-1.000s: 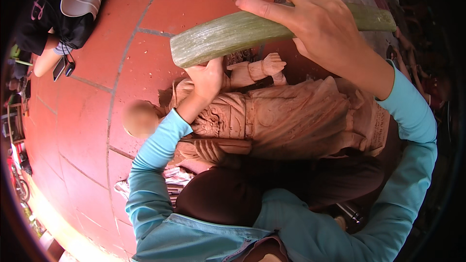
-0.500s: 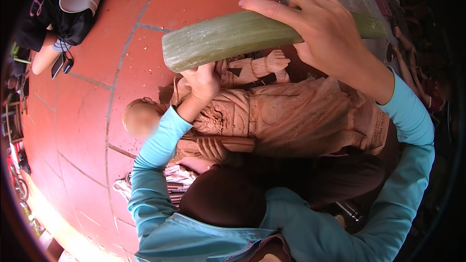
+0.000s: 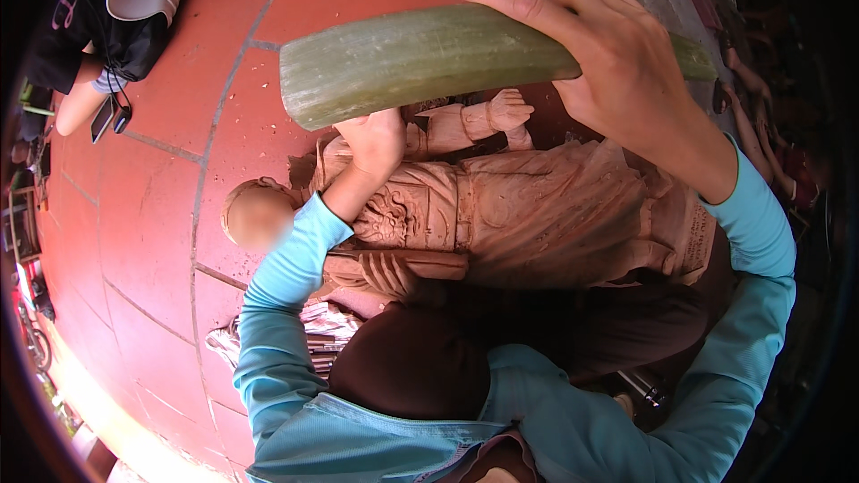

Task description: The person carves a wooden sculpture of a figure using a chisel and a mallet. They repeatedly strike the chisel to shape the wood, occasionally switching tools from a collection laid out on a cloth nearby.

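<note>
Through the head camera I have the green bar [image 3: 394, 58] running across the top centre of the frame, its blunt, scuffed end toward the left. The right hand [image 3: 617, 58] grasps it well along its length, with one finger stretched out over the upper edge. The left hand [image 3: 374, 139] sits just below the bar's blunt end, its fingers bent; the bar covers the fingertips, so I can't tell whether they close on something or touch the carved statue [image 3: 546, 206] behind them. The statue lies on its back across the middle of the frame, its head [image 3: 255, 215] to the left.

What worries me most is the left hand: it is so near the blunt end that, to my eye, a swing gone slightly low would land on the knuckles. The bar also hides that spot from this view, which would make a poor aim harder to catch. The statue's raised hand [image 3: 510, 109], upper centre, looks thin and sits close under the bar, so I judge that a dropped or glancing bar could chip it. Much of the bar reaches left beyond the right hand; a loose hold might let that end dip or twist. A striped cloth [image 3: 331, 317], lower left, lies well apart from all this.
</note>
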The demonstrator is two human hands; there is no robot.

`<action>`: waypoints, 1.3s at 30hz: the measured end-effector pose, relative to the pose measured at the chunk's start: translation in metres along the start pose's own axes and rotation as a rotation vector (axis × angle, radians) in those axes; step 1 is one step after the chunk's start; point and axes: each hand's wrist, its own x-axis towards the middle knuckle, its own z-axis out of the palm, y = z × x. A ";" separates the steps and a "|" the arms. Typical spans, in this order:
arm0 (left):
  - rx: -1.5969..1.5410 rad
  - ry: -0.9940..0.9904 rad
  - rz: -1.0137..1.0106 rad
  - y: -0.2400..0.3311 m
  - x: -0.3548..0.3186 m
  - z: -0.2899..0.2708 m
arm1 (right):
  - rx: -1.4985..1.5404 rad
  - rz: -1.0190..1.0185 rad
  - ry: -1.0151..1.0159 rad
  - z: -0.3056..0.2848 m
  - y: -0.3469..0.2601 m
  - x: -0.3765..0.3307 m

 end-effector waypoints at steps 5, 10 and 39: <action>-0.160 0.029 -0.257 0.027 0.005 0.017 | 0.229 0.043 0.053 0.001 0.002 0.012; -0.042 0.012 -0.097 0.015 0.016 0.018 | -0.281 -0.119 -0.205 -0.009 0.009 0.017; -0.152 -0.034 -0.173 0.033 0.009 0.013 | 0.123 0.086 -0.261 -0.024 0.002 0.008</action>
